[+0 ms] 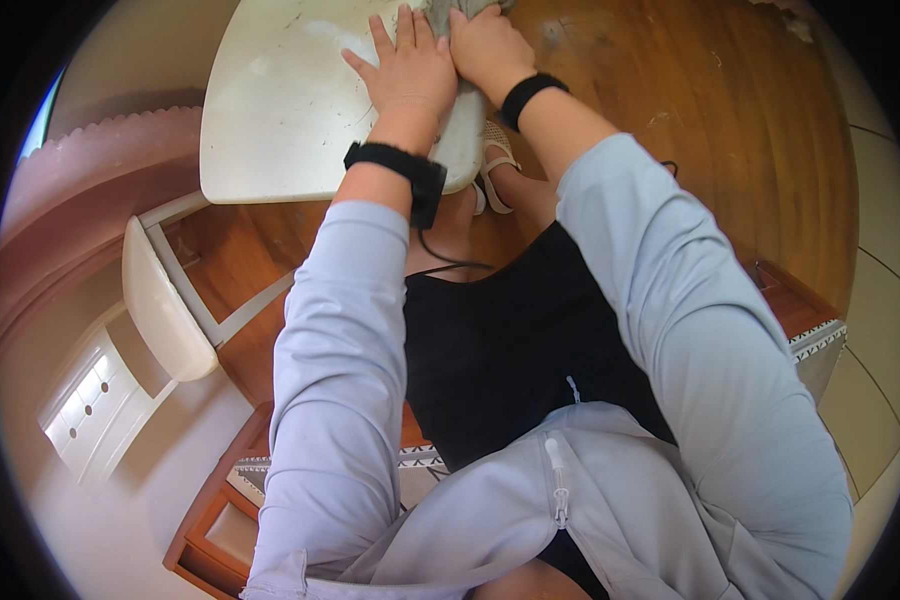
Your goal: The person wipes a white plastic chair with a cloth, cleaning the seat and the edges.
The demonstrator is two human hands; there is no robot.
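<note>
My left hand (416, 82) lies flat, fingers spread, on a white panel (289, 112) with rounded corners and dark scuff marks. Close beside it, at the panel's right edge, my right hand (491, 49) is closed on a crumpled grey cloth (439, 16). Part of the cloth is hidden by my hands, and the top of the frame cuts it off. Each wrist wears a black strap; a black cable (450, 264) hangs from the left one.
A cream curved panel (161, 300) on a pale frame (221, 319) stands left, near a white perforated panel (94, 409). Pink scalloped fabric (120, 150) hangs beyond. Below is a brown wood-grain surface (690, 150), with pale tiles (881, 202) at right. Wooden furniture (210, 544) is at lower left.
</note>
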